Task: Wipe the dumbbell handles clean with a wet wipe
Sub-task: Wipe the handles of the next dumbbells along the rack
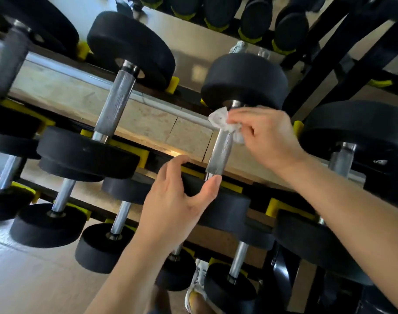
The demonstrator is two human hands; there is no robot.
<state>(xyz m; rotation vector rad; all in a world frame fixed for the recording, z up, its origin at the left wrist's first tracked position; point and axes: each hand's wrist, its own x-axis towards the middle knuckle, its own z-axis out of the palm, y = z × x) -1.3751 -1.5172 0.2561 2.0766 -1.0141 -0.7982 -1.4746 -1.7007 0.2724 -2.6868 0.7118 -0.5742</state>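
Two bare hands work on one dumbbell point(220, 152) in the head view. It lies across the upper tier of a black rack point(342, 53), in yellow cradles point(173, 85), among a row of similar ones.

The right hand point(265, 134) pinches a crumpled white wet wipe point(225, 123) between thumb and fingertips. It presses the wipe against the far end of the ridged metal handle point(218, 157), just under the far weight point(245, 80). The other fingers of that hand are curled in behind the wipe.

The left hand point(182, 196) curves round the rim of the near weight point(225, 209). Its fingers hook over the left edge and its thumb reaches toward the near end of the handle. The fingers are slightly spread. How firmly they press cannot be told, since the hand is a little blurred.

The step in hand looks like the wiping of this handle, with the wipe at its far end and most of the ridged length below it bare. The next move likely calls for drawing the wipe down the bar toward the near weight. The wipe should wrap round the bar so the underside is reached too, while the left hand keeps the dumbbell from rolling in its cradles.

The neighbouring handle point(116, 98) to the left, and those on the tier below, show no sign either way of having been wiped. A shoe point(198, 284) shows on the floor beneath.
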